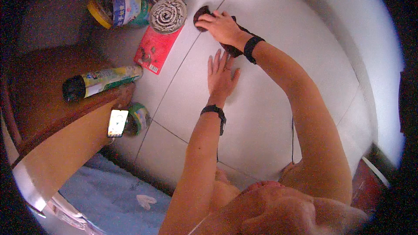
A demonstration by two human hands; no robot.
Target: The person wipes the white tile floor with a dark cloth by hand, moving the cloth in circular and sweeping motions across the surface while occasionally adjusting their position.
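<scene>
My right hand (222, 27) is over a dark brown object (201, 14) on the pale tiled floor, its fingers curled across the object's rounded end. A dark part (233, 49) also shows below the wrist; whether it belongs to the same object cannot be told, since the hand and forearm cover the middle. Nearer to me, my left hand (223, 76) is palm down with its fingers apart and nothing in it. Its fingertips lie close to the dark part; contact is unclear. Each wrist wears a black band.
Left of the hands are a round tray of grey, crumbly spiral (168, 15), a red packet (158, 50) and a jar with a yellow lid (127, 8). A labelled can (107, 81) lies on a wooden surface, near a lit phone (117, 123) and another jar (138, 119). Blue cloth (114, 192) lies lower left.
</scene>
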